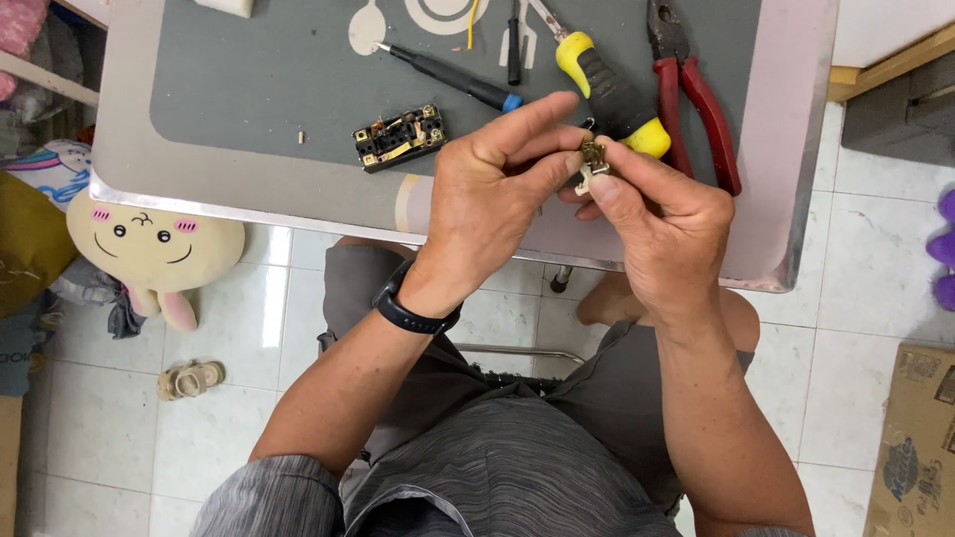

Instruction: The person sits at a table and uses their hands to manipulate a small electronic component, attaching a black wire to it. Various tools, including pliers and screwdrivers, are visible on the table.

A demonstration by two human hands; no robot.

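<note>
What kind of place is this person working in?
Probably a home rather than a workshop: a small table with hand tools such as red pliers, a plush toy and a sandal on the tiled floor.

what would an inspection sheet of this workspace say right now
surface: small table with a grey mat on top
job's things: small metal part pinched between both hands above the table's near edge; black switch body with brass contacts lying on the mat
clutter: blue-tipped screwdriver, yellow-and-black-handled tool and red-handled pliers on the mat
grippers: left hand and right hand both grip the part with their fingertips; black band on the left wrist
cables: short yellow wire at the far edge of the mat
surroundings: white tiled floor, plush toy, sandal, cardboard box
</note>
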